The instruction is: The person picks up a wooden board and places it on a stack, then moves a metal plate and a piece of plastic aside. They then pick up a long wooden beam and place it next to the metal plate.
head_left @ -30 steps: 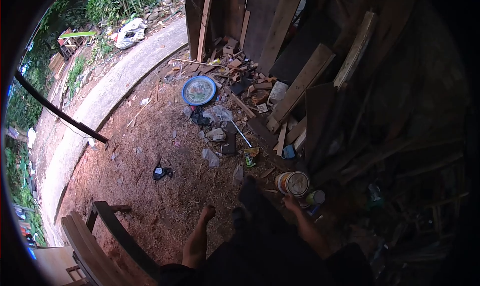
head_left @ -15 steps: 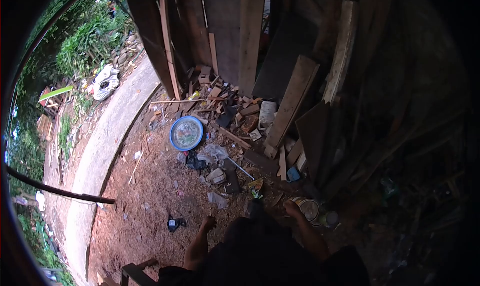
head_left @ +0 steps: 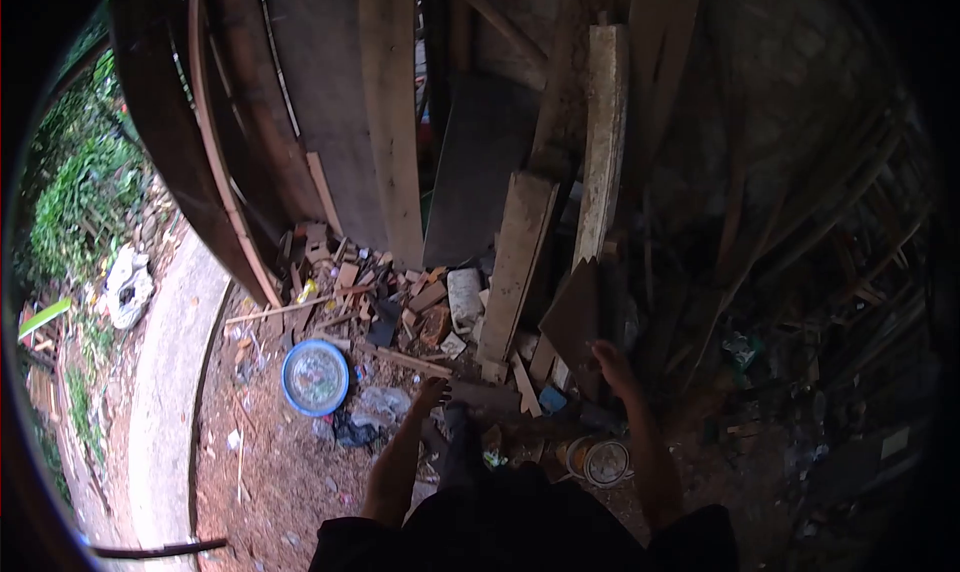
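- Two bare hands reach forward over littered ground, and neither holds anything that shows.
- Of the pair, the right hand (head_left: 612,364) is beyond the bucket (head_left: 598,462) and a little to its right. It is spread wide, with the fingers stretched ahead.
- Its fingertips are at the lower corner of a dark board (head_left: 572,317), which leans upright straight beyond the bucket. Whether skin meets wood cannot be told.
- The left hand (head_left: 432,392) is well to the left of the bucket and slightly beyond it. It looks loosely curled, but it is too small and dim to tell how far it is closed.
- The bucket is pale and round with its mouth facing up. It stands on the dirt between the two forearms, nearer the right one.
- A blue cup (head_left: 551,400) lies just beyond the bucket on its left side.
- A pale plank (head_left: 517,272) leans beyond the bucket to the left of the dark board. A tall plank (head_left: 603,142) rises farther back, directly beyond the bucket.
- A clear plastic bag (head_left: 380,404) lies crumpled left of the bucket, past the left hand.
- A blue plate (head_left: 315,377) lies flat, farther left of the bucket than the bag.
- Wood scraps (head_left: 400,307) are heaped beyond the bucket and to its left, at the foot of the planks.
- A concrete path (head_left: 165,392) curves far left of the bucket, with a white sack (head_left: 128,287) at its far edge.
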The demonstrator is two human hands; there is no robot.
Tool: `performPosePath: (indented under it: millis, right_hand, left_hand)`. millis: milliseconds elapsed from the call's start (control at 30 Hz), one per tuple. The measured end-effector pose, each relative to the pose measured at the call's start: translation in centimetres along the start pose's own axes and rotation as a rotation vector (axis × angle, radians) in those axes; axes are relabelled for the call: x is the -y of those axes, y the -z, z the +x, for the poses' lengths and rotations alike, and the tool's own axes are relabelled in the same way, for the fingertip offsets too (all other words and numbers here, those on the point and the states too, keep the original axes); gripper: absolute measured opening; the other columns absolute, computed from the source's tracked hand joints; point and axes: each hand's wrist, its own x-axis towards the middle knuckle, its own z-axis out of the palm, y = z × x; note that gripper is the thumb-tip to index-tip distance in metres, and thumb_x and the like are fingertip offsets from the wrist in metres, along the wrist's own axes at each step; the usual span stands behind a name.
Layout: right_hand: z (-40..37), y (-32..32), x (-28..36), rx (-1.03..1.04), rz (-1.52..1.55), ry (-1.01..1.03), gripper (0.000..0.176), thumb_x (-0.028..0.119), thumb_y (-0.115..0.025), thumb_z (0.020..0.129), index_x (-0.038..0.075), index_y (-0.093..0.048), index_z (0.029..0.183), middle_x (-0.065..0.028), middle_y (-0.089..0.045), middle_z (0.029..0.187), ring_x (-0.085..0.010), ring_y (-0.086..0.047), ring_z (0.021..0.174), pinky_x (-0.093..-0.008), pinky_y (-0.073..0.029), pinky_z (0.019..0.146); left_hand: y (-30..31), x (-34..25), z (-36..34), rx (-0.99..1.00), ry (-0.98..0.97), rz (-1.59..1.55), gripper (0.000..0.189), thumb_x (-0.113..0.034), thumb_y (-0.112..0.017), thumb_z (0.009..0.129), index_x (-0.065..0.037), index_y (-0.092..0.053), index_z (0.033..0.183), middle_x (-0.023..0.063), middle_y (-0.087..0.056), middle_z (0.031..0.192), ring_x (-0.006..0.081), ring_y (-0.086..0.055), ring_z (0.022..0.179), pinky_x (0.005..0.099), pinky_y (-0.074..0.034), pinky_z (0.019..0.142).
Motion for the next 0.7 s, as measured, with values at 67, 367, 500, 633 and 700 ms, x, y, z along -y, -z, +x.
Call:
performPosePath:
  millis: [67, 367, 500, 633, 700]
  right_hand:
    - [2.0, -0.3, 6.4, -0.021, 0.222, -0.087, 0.036, 0.031, -0.051, 0.084, 0.002, -0.051, 0.105, -0.0073, -0.058, 0.081, -0.0137, -0.059, 0.07, -0.0293, -0.048, 0.065]
    - [19.6, -1.5, 14.0, -0.121, 0.156, -0.07, 0.026, 0.02, -0.046, 0.087, 0.002, -0.05, 0.105, -0.007, -0.059, 0.087, -0.0141, -0.059, 0.074, -0.0247, -0.048, 0.061]
    - [27.9, -1.8, 13.8, -0.16, -0.391, 0.03, 0.027, 0.018, -0.043, 0.088, 0.001, -0.049, 0.108, -0.0114, -0.054, 0.102, -0.0214, -0.056, 0.087, -0.0321, -0.046, 0.073]
    - [35.9, -2.4, 14.1, -0.152, -0.852, 0.043, 0.038, 0.019, -0.043, 0.087, 0.004, -0.037, 0.121, -0.0154, -0.038, 0.124, -0.0302, -0.039, 0.113, -0.0408, -0.037, 0.092]
    - [39.6, -3.2, 14.0, -0.14, -0.897, 0.032, 0.044, 0.021, -0.044, 0.087, 0.006, -0.03, 0.126, -0.0147, -0.031, 0.128, -0.0308, -0.033, 0.117, -0.041, -0.035, 0.094]
  left_hand:
    - [0.4, -3.7, 3.8, 0.093, 0.02, -0.015, 0.03, -0.031, -0.048, 0.084, -0.005, -0.051, 0.099, 0.0053, -0.058, 0.079, 0.0135, -0.055, 0.059, 0.026, -0.043, 0.051]
    - [-3.0, -25.0, 18.2, 0.118, -0.24, 0.264, 0.038, -0.038, -0.049, 0.083, -0.004, -0.053, 0.098, 0.0054, -0.058, 0.085, 0.0144, -0.054, 0.069, 0.028, -0.044, 0.057]
    - [-6.8, -32.5, 21.4, 0.156, -0.409, 0.304, 0.036, -0.036, -0.047, 0.085, -0.003, -0.051, 0.099, 0.0052, -0.056, 0.086, 0.0132, -0.053, 0.072, 0.0277, -0.044, 0.062]
    - [-9.1, -35.2, 23.3, 0.109, -0.572, 0.386, 0.031, -0.031, -0.047, 0.085, -0.003, -0.052, 0.098, 0.0062, -0.057, 0.084, 0.0139, -0.054, 0.072, 0.0277, -0.044, 0.063]
    - [-9.8, -36.2, 22.9, 0.047, -0.705, 0.537, 0.025, -0.025, -0.049, 0.085, -0.005, -0.052, 0.099, 0.0113, -0.059, 0.084, 0.021, -0.058, 0.076, 0.0304, -0.045, 0.065]
